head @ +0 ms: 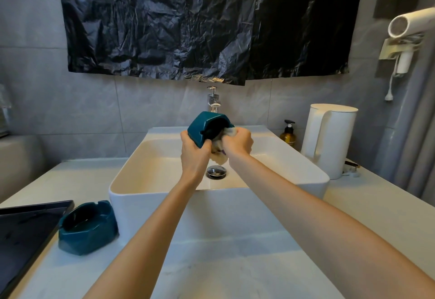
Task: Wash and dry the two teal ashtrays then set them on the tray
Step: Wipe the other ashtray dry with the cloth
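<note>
The sink sits mid-counter. The dark tray lies at the left end of the countertop. The second ashtray rests upright between tray and sink, just beside the tray's corner. The held ashtray is above the basin, tipped on its side, opening facing right. The left hand grips its outer wall from below. The right hand is clenched on a pale cloth (wet or dry cannot be told) pressed into the bowl. The tray lies low and left of this grip, so the left hand is judged the nearer one for placement.
</note>
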